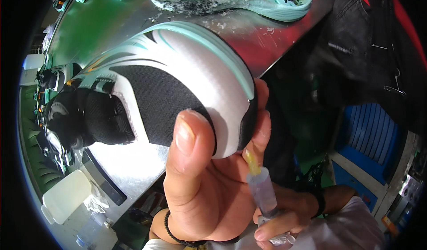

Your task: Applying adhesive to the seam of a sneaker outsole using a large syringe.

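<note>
A running shoe (187,67) with a white, black and mint-green upper fills the middle of the view, its rounded end toward me. My left hand (204,192) is closed on that end, thumb on the black mesh and fingers along the far side. My right hand (284,225) grips a syringe (262,190) with a translucent barrel and a yellow tip pointing up. This tip is close to the shoe's lower rim, beside my left fingers; whether it touches cannot be made out.
A mint-green sole (275,7) with dark grit lies on the metal table (262,40). More shoes (58,76) line the left side. Lower left are a pale plastic bottle (66,196) and a dark flat bar (104,178). A person in dark clothing (356,49) is at right, near blue slatted panels (371,127).
</note>
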`<move>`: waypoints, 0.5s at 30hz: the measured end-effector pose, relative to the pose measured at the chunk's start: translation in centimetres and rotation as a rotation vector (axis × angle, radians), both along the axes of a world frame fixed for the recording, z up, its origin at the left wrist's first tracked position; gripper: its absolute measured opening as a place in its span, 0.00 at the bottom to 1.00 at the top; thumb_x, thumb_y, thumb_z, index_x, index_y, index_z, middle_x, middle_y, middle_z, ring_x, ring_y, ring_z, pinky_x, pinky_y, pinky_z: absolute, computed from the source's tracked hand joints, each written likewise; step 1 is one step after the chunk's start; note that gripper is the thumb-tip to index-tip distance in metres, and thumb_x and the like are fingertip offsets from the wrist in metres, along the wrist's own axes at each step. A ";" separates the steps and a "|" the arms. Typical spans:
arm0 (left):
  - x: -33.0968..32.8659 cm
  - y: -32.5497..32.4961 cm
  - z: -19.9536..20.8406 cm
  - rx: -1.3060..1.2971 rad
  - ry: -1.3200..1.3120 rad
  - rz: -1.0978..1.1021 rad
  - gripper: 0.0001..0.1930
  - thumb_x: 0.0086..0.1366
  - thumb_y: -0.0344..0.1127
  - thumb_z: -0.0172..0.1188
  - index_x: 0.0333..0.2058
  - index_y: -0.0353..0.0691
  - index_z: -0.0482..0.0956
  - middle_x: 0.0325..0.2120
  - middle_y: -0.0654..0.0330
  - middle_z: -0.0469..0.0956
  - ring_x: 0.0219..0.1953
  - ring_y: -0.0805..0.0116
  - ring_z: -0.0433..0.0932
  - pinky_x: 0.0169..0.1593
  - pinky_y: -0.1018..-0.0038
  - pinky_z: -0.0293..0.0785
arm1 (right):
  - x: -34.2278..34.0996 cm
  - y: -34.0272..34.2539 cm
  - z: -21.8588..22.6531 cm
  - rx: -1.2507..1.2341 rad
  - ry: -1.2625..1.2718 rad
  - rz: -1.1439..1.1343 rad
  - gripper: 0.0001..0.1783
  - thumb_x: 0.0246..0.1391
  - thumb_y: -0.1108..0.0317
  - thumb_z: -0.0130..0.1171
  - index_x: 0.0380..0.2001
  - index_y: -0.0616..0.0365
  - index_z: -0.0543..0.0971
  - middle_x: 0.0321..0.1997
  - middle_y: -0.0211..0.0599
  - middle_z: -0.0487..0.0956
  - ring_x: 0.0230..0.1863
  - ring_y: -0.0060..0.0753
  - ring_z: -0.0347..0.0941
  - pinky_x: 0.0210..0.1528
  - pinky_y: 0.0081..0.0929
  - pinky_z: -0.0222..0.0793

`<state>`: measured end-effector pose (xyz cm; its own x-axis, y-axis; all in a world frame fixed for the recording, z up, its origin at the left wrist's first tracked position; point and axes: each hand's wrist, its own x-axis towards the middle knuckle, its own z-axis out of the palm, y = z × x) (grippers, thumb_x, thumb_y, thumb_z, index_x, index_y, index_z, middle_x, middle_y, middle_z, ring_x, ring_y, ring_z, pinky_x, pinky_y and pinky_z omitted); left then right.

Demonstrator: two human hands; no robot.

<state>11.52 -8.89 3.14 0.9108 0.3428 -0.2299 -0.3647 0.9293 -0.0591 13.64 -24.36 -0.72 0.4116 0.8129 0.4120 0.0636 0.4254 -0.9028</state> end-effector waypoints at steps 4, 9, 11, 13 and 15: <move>-0.7 0.4 0.6 0.044 0.046 -0.037 0.27 0.66 0.49 0.49 0.58 0.41 0.62 0.56 0.49 0.63 0.60 0.58 0.61 0.60 0.64 0.64 | -0.1 -0.9 0.8 -0.028 0.119 0.121 0.20 0.42 0.73 0.65 0.40 0.52 0.72 0.32 0.41 0.73 0.29 0.36 0.72 0.34 0.39 0.67; -4.4 1.0 -0.1 0.304 0.326 -0.186 0.32 0.58 0.45 0.59 0.58 0.40 0.60 0.52 0.47 0.67 0.56 0.54 0.66 0.54 0.65 0.71 | 3.3 -1.0 0.2 0.087 0.440 0.485 0.25 0.38 0.78 0.67 0.41 0.52 0.69 0.36 0.42 0.72 0.37 0.40 0.76 0.57 0.62 0.54; -8.0 1.9 -2.6 0.236 0.270 -0.296 0.39 0.48 0.36 0.66 0.58 0.39 0.57 0.49 0.44 0.68 0.51 0.48 0.71 0.49 0.63 0.75 | 2.6 0.2 1.1 0.016 0.418 0.181 0.28 0.35 0.77 0.66 0.42 0.53 0.67 0.35 0.40 0.70 0.32 0.35 0.73 0.54 0.60 0.59; -10.3 2.0 -3.2 0.123 0.301 -0.389 0.45 0.37 0.27 0.69 0.56 0.38 0.56 0.45 0.40 0.70 0.46 0.44 0.74 0.46 0.59 0.77 | 3.4 1.2 0.5 -0.018 0.403 0.160 0.32 0.32 0.76 0.65 0.44 0.51 0.64 0.36 0.39 0.68 0.32 0.32 0.72 0.52 0.55 0.63; -11.5 1.7 -4.1 0.108 0.344 -0.419 0.47 0.29 0.21 0.70 0.53 0.36 0.57 0.38 0.37 0.73 0.41 0.43 0.77 0.44 0.53 0.77 | 5.1 3.1 -0.2 -0.046 0.337 0.260 0.40 0.28 0.79 0.65 0.48 0.47 0.59 0.41 0.40 0.65 0.35 0.32 0.72 0.49 0.47 0.69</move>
<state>0.01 -7.14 -1.01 0.8527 0.0056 -0.5224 0.0559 0.9932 0.1018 18.70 -21.26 -0.95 0.2964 0.9218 0.2498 -0.3425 0.3468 -0.8732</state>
